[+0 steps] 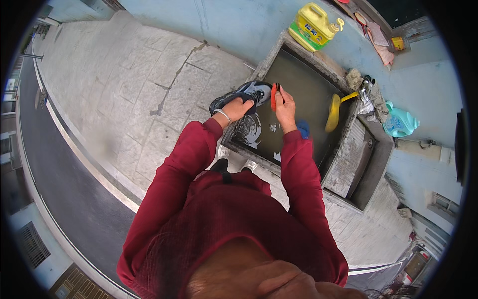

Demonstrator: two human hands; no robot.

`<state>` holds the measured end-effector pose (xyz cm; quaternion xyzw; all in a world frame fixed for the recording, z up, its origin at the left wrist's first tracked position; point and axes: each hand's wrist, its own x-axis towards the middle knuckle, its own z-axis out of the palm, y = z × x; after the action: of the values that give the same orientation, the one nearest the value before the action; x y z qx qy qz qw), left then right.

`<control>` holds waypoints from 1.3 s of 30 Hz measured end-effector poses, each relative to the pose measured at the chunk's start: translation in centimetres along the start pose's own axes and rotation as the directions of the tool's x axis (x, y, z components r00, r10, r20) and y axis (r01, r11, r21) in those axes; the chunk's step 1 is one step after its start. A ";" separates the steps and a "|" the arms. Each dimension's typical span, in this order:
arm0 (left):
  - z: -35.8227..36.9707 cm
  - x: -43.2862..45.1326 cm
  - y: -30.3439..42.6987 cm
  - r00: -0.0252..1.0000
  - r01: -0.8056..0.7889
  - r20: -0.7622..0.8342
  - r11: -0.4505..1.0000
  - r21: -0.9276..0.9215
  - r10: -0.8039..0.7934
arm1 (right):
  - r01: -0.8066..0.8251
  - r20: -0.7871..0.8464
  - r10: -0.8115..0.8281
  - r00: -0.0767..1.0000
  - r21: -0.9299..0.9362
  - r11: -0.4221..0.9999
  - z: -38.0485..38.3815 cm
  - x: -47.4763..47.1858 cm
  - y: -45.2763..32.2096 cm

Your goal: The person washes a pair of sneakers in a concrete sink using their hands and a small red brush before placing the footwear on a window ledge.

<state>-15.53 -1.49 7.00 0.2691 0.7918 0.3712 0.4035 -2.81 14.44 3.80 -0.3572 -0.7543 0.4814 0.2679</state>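
Observation:
My left hand (238,108) grips a black and grey sports shoe (257,89) by its opening, over the left rim of a concrete wash trough (274,48). Close to the shoe's toe, my right hand (285,108) holds a small red brush (274,98) with its fingers closed round it. Whether the bristles touch the shoe, I cannot tell. Murky water (298,80) fills the trough under both hands, with ripples below the shoe. A blue object (303,129) shows in the water beside my right wrist, partly hidden by the sleeve. A yellow ladle (333,112) rests toward the trough's right wall.
A yellow detergent jug (312,28) with a pump stands on the back rim. Along the right rim are a scouring pad (354,79), a rumpled cloth (378,99) and a turquoise bottle (399,121). A ribbed washboard slab (347,160) adjoins the trough.

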 end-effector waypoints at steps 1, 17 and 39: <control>-1.2 -0.1 0.0 0.999 0.031 0.011 0.991 0.128 -0.033 | 0.039 -0.003 -0.039 0.999 0.000 0.999 0.7 -1.0 -0.8; 1.1 -0.4 -0.9 0.916 0.339 0.326 0.015 -0.941 -0.236 | 0.289 0.077 -0.286 0.955 -0.038 0.956 4.0 -7.5 -5.5; 1.9 0.1 -1.3 0.963 0.265 0.261 0.064 -0.962 -0.071 | 0.305 0.073 -0.297 0.952 -0.295 0.906 4.6 -1.2 -4.7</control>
<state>-14.13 -1.48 5.13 -0.1419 0.3265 0.7372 0.5743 -6.87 9.67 6.20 -0.2672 -0.8685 0.3177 0.2709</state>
